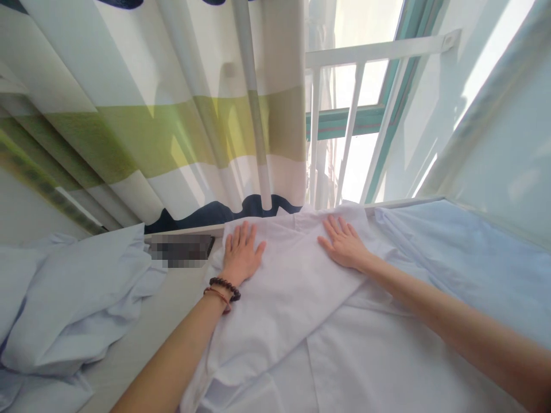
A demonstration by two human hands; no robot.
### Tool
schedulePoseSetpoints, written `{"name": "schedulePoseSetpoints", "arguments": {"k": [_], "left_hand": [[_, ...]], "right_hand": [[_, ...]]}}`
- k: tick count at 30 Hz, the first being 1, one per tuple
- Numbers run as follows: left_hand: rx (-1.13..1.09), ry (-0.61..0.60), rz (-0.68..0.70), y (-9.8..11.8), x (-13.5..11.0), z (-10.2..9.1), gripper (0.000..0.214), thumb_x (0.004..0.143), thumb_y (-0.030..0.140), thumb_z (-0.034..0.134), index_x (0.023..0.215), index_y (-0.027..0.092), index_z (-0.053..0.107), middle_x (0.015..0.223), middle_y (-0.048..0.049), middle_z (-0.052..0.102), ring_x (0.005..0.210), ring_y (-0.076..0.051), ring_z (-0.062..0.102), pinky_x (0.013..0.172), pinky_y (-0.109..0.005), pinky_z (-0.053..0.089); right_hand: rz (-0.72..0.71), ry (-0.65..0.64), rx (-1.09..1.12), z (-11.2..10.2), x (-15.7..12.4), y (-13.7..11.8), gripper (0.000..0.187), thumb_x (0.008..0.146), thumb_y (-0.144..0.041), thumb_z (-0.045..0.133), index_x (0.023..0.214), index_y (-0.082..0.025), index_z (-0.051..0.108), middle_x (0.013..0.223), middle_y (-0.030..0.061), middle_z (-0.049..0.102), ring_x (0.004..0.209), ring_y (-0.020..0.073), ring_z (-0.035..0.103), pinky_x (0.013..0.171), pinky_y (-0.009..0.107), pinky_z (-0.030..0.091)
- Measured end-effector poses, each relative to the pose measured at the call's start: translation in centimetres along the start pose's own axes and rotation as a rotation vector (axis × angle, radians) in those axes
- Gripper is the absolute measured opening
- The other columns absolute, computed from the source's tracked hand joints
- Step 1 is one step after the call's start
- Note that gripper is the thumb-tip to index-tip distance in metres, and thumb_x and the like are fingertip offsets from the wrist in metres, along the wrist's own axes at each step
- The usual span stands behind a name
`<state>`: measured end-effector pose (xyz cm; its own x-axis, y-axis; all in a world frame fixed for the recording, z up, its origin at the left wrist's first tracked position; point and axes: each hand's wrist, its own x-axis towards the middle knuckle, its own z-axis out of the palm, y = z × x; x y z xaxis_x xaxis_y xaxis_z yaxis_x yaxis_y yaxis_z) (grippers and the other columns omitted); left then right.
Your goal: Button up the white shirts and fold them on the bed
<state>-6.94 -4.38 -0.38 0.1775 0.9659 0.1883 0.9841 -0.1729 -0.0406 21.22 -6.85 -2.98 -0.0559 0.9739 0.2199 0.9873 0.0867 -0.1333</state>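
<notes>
A white garment (284,287), which looks like a long coat or shirt, lies spread over the sill-like surface in front of me. One sleeve-like part is folded slantwise across it. My left hand (243,252) rests flat on its upper left part, fingers stretched and slightly apart, with a dark beaded bracelet (224,285) and a thinner reddish one at the wrist. On the upper right part my right hand (343,242) lies palm down with its fingers spread. Neither hand grips the cloth. The garment's near end runs out of the picture.
Crumpled white cloth (81,298) lies at the left. Near it is a dark flat object (183,250), blurred out. Folded pale blue cloth (473,246) lies at the right. A striped curtain (172,132) hangs behind, beside a white railing (379,51) and a window.
</notes>
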Motion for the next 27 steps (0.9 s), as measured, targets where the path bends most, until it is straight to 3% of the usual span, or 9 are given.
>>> {"name": "schedulePoseSetpoints", "arguments": {"k": [3,6,9,13,16,19,24,27], "left_hand": [[0.000,0.056,-0.021,0.1,0.3,0.6,0.067,0.100,0.046,0.027,0.156,0.011,0.022,0.164,-0.0106,0.015,0.151,-0.032,0.012,0.122,-0.051,0.011],[-0.006,0.070,-0.020,0.1,1.1,0.7,0.068,0.099,0.047,0.027,0.156,0.009,0.024,0.163,-0.0121,0.018,0.150,-0.033,0.013,0.122,-0.051,0.013],[-0.010,0.074,-0.022,0.1,1.8,0.5,0.068,0.099,0.049,0.028,0.155,0.010,0.026,0.162,-0.0129,0.022,0.150,-0.033,0.016,0.121,-0.051,0.016],[-0.002,0.101,-0.041,0.6,2.2,0.3,0.068,0.099,0.049,0.029,0.153,0.007,0.031,0.159,-0.0152,0.031,0.148,-0.035,0.022,0.121,-0.050,0.016],[-0.003,0.133,-0.041,0.7,2.3,0.4,0.068,0.099,0.048,0.031,0.152,0.006,0.032,0.158,-0.0163,0.033,0.147,-0.035,0.023,0.121,-0.049,0.017],[-0.010,0.155,-0.031,0.4,2.7,0.7,0.065,0.099,0.048,0.031,0.151,0.009,0.035,0.156,-0.0149,0.037,0.147,-0.034,0.024,0.121,-0.048,0.018],[-0.004,0.175,-0.001,-0.2,3.7,0.4,0.062,0.099,0.049,0.033,0.144,0.008,0.044,0.145,-0.0171,0.050,0.140,-0.032,0.036,0.119,-0.046,0.019],[0.029,0.155,0.009,-0.3,4.5,-0.2,0.059,0.099,0.052,0.033,0.128,0.006,0.057,0.127,-0.0196,0.062,0.126,-0.032,0.050,0.115,-0.045,0.025]], "right_hand": [[-0.057,0.180,-0.008,0.1,0.2,0.0,0.067,0.099,-0.048,0.027,0.154,-0.010,0.027,0.156,0.0162,0.036,0.146,0.0319,0.024,0.119,0.049,0.020],[-0.131,0.285,-0.019,0.0,0.9,0.2,0.059,0.099,-0.045,0.030,0.146,-0.012,0.042,0.150,0.0179,0.042,0.142,0.0323,0.031,0.118,0.050,0.021],[-0.152,0.250,0.006,0.1,1.6,0.8,0.055,0.098,-0.044,0.030,0.136,-0.011,0.053,0.152,0.0193,0.039,0.143,0.0354,0.029,0.116,0.051,0.026],[-0.183,0.254,0.092,0.4,2.3,1.9,0.053,0.098,-0.037,0.028,0.139,-0.007,0.046,0.150,0.0191,0.043,0.143,0.0305,0.032,0.117,0.046,0.027],[-0.165,0.246,0.070,0.6,3.3,2.3,0.055,0.098,-0.036,0.028,0.144,-0.007,0.038,0.151,0.0191,0.043,0.143,0.0303,0.032,0.118,0.049,0.023],[-0.137,0.239,0.019,0.7,4.6,2.4,0.054,0.098,-0.038,0.026,0.142,-0.009,0.041,0.148,0.0199,0.046,0.141,0.0314,0.034,0.116,0.050,0.024],[-0.103,0.234,-0.061,0.5,6.3,2.7,0.045,0.100,-0.037,0.025,0.118,-0.012,0.058,0.119,0.0193,0.063,0.119,0.0325,0.053,0.107,0.050,0.033],[-0.109,0.144,-0.053,0.0,7.2,3.2,0.042,0.100,-0.037,0.025,0.102,-0.015,0.061,0.109,0.0173,0.066,0.108,0.0318,0.057,0.098,0.048,0.038]]}}
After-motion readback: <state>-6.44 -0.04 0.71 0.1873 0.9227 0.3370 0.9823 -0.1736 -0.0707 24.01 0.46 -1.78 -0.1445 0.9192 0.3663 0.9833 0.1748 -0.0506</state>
